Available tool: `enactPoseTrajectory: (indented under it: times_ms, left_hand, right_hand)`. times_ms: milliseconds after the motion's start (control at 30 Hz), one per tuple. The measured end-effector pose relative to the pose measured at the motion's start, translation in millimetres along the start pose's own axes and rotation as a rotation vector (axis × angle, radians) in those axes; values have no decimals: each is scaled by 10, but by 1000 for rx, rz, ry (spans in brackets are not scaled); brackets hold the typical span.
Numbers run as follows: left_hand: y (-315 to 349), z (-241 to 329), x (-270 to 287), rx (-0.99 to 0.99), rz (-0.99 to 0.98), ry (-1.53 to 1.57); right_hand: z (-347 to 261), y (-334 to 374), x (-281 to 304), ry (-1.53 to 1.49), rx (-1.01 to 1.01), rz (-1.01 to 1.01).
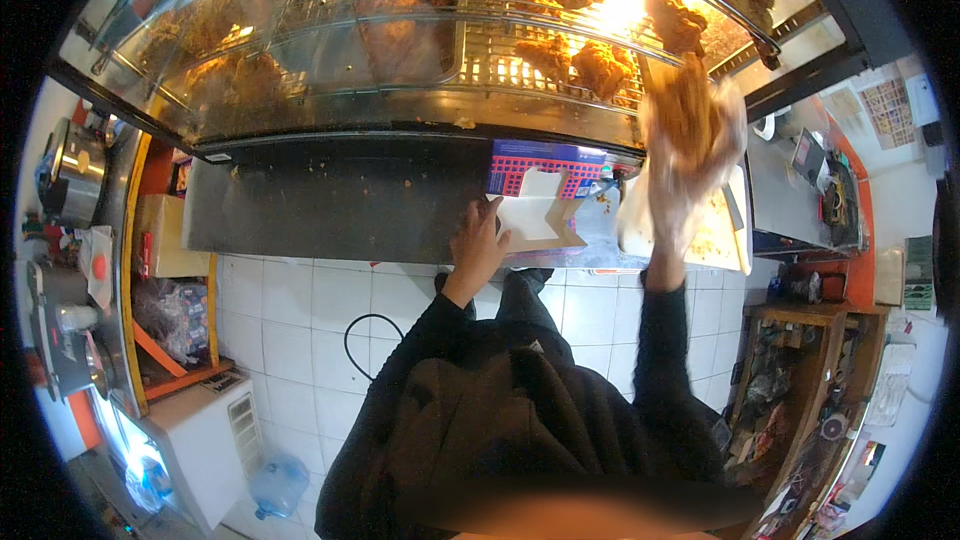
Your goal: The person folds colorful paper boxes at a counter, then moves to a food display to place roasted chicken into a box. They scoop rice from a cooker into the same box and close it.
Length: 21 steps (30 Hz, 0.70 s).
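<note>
My right hand [680, 175], in a clear plastic glove and smeared by motion, is raised at the right end of the warmer's lower opening. It is closed on a piece of fried chicken [685, 105]. My left hand [477, 248] grips the left side of an open cardboard box [525, 218], white inside, on the metal counter. Behind that box lies a blue and red patterned box [540, 152]. Below my right hand is a white cutting board [738, 250] strewn with crumbs, with a knife [733, 208] along its right side.
A lit glass warmer [420, 120] with wire racks of fried chicken [600, 68] spans the far side. The dark counter [330, 200] runs left. A wooden shelf [835, 340] stands at right, a white appliance [205, 445] and a blue water jug [280, 485] at lower left.
</note>
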<state>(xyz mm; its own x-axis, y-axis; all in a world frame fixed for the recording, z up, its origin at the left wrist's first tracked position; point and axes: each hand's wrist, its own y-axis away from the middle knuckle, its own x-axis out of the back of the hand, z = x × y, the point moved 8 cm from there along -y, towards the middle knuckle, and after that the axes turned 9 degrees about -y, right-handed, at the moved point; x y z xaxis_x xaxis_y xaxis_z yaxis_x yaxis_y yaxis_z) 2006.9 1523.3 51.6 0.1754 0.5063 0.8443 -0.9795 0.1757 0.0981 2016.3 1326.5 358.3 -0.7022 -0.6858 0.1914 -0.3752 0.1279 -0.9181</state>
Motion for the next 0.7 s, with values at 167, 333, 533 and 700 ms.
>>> enactPoseTrajectory:
  times_ms: [167, 333, 533, 700]
  left_hand:
    - [27, -2, 44, -7, -26, 15]
    - [72, -109, 8, 12, -5, 77]
    - [146, -116, 40, 32, 221, 34]
    - [157, 164, -151, 37, 376, 114]
  right_hand:
    - [412, 1886, -462, -780, -1119, -321]
    - [516, 2668, -818, -447, -1099, -455]
    - [739, 2519, -443, 60, -986, -778]
    - [1069, 2624, -337, 322, -675, -770]
